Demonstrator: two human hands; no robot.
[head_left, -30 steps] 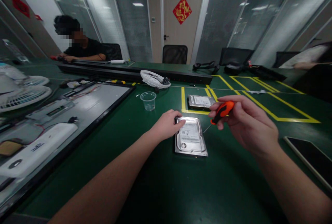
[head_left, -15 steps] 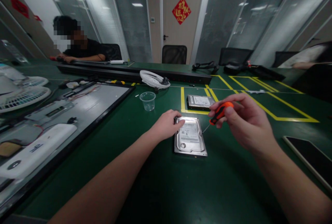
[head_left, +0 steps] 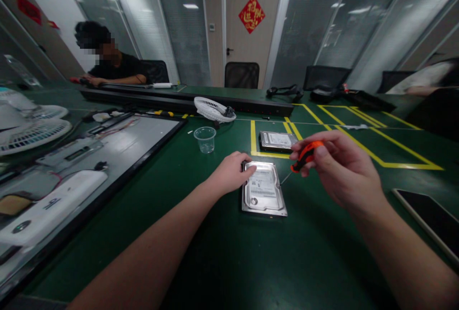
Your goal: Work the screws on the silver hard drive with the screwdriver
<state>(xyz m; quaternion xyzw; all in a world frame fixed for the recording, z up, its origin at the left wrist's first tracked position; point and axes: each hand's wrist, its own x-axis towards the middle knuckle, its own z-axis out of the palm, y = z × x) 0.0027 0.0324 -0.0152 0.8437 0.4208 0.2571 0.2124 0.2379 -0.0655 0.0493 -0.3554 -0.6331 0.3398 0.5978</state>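
Note:
A silver hard drive (head_left: 264, 189) lies flat on the green table, its label side up. My left hand (head_left: 233, 171) grips its far left corner, with the thumb on top and the fingers over the left edge. In my right hand (head_left: 340, 171) is an orange and black screwdriver (head_left: 307, 156), held tilted between thumb and fingers. Its thin shaft slants down to the drive's right edge, and the tip appears to touch there. Behind, a second hard drive (head_left: 277, 140) rests inside yellow tape lines.
A clear plastic cup (head_left: 205, 139) stands left of the far drive, near a white fan grille (head_left: 214, 110). A large panel with parts (head_left: 150, 130) fills the left side. A phone (head_left: 430, 219) lies at right. Across the table sits a person (head_left: 118, 68).
The screwdriver handle has turned slightly in my right hand's fingers. My left hand and the hard drive stay in place; the view has shifted a little.

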